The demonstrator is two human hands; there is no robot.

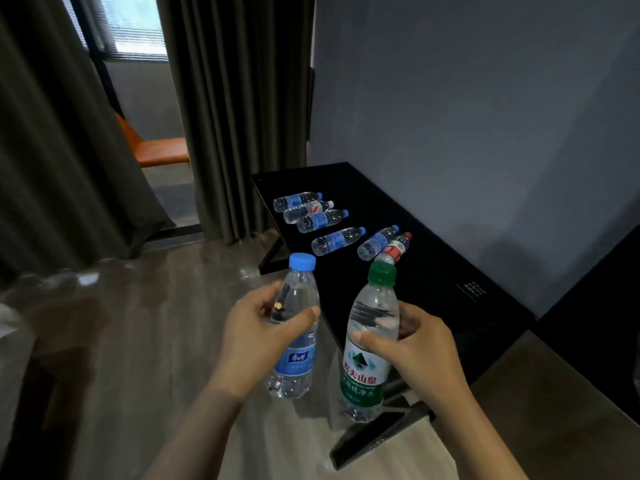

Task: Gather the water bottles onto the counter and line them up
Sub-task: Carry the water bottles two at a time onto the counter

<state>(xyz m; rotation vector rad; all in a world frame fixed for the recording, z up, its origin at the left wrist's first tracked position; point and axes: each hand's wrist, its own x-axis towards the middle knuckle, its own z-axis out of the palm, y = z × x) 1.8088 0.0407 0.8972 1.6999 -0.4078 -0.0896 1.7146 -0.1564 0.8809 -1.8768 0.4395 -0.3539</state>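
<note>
Carrying 2 more bottles toward the black counter (433, 271)

Left hand (256, 337) is wrapped around the blue-cap bottle (296, 327), right hand (419, 351) around the green-cap bottle (369, 344), both upright. 6 bottles (337, 239) already lie scattered ahead, so I'd set these in beside them, caps matching.

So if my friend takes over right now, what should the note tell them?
Left hand: grip shut on a clear plastic bottle with a blue cap, held upright.
Right hand: grip shut on a clear plastic bottle with a green cap and green label, also upright.
Done: six small bottles lie on their sides on the black counter, in a loose row.
Left: put these two on the counter and line all of them up.
</note>
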